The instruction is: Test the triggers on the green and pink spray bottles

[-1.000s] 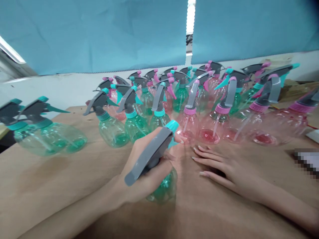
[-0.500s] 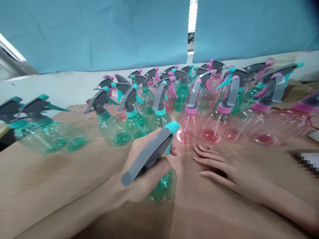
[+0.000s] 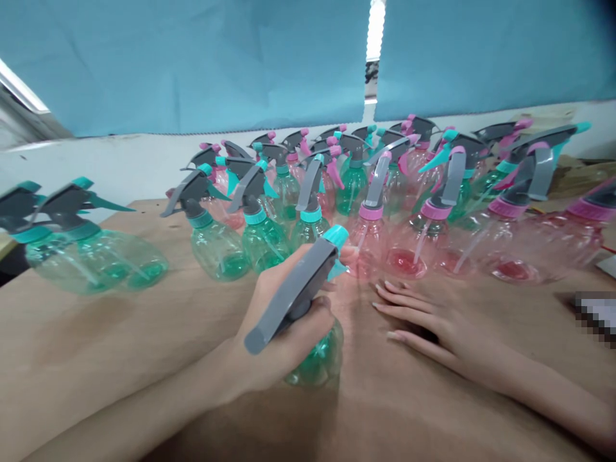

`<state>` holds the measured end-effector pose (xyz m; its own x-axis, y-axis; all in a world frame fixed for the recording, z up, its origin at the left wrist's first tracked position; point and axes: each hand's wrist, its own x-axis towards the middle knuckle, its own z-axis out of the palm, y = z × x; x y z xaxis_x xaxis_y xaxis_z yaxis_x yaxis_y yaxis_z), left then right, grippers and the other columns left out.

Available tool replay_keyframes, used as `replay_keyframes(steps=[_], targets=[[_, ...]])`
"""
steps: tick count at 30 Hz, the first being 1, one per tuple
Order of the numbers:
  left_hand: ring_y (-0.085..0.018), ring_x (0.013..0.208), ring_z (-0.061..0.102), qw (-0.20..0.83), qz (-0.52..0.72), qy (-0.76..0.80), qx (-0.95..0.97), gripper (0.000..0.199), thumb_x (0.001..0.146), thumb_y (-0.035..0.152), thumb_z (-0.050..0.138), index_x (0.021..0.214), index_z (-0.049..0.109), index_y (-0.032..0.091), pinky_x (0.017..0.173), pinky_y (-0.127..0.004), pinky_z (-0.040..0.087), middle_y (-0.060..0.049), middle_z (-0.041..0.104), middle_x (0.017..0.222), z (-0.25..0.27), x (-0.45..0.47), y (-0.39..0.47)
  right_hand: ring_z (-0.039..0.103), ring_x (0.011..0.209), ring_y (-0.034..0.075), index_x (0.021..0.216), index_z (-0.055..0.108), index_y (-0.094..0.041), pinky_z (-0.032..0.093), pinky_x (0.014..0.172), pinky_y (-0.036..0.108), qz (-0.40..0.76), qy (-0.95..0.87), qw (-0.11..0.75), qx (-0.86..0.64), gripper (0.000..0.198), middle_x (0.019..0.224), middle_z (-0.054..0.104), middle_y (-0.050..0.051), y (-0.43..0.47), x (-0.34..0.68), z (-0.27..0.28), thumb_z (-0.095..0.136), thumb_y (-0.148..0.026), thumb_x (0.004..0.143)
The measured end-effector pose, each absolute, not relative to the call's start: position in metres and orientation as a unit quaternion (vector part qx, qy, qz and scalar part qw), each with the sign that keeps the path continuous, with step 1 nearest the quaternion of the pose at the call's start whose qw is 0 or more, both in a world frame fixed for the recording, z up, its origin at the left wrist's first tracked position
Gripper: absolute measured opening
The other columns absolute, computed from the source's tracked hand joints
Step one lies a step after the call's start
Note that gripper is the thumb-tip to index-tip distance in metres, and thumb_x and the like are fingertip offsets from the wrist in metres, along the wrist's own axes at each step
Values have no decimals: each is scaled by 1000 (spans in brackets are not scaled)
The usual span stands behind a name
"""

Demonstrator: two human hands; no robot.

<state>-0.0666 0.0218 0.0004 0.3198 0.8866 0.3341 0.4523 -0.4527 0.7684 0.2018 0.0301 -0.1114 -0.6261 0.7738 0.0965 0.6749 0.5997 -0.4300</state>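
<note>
My left hand (image 3: 274, 327) is wrapped around the neck of a green spray bottle (image 3: 317, 362), under its grey head with a turquoise nozzle. The index finger is stretched out past the turquoise trigger, and the hand hides the bottle's collar. My right hand (image 3: 433, 324) lies palm down on the wooden table (image 3: 158, 359), fingers spread, holding nothing. Just beyond its fingertips stands a pink spray bottle (image 3: 407, 262). Another green spray bottle (image 3: 310, 234) is directly behind the held one.
Several green and pink spray bottles stand in rows toward the back. Two green spray bottles (image 3: 144, 260) are apart at the left. A pixelated flat object (image 3: 599, 314) lies at the right edge. Behind the table hangs a blue sheet (image 3: 216, 70).
The index finger of my left hand has come off the trigger and straightened forward. The held bottle's head has shifted slightly up and right. My right hand has stayed in place.
</note>
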Motion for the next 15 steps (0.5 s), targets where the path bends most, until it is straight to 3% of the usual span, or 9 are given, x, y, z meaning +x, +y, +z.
replay_keyframes(steps=[6, 11, 15], targets=[[-12, 53, 39, 369, 384, 454, 714, 17, 63, 23, 48, 79, 46, 25, 53, -26, 42, 6, 44, 66, 4, -65, 21, 35, 142, 30, 143, 48, -33, 30, 116, 57, 186, -881, 143, -412, 48, 153, 42, 1, 29, 201, -109, 50, -47, 98], [-12, 52, 31, 369, 386, 452, 715, 14, 62, 22, 48, 70, 37, 26, 48, -26, 34, 6, 33, 63, 4, -64, 22, 34, 142, 30, 143, 48, -34, 30, 116, 57, 192, -879, 149, -410, 47, 154, 41, 1, 30, 201, -111, 51, -47, 98], [-12, 53, 31, 358, 388, 446, 722, 13, 63, 22, 47, 70, 37, 26, 49, -26, 33, 6, 34, 64, 5, -64, 22, 33, 143, 29, 145, 45, -34, 31, 115, 56, 172, -887, 131, -409, 48, 155, 38, 0, 30, 203, -112, 49, -47, 98]])
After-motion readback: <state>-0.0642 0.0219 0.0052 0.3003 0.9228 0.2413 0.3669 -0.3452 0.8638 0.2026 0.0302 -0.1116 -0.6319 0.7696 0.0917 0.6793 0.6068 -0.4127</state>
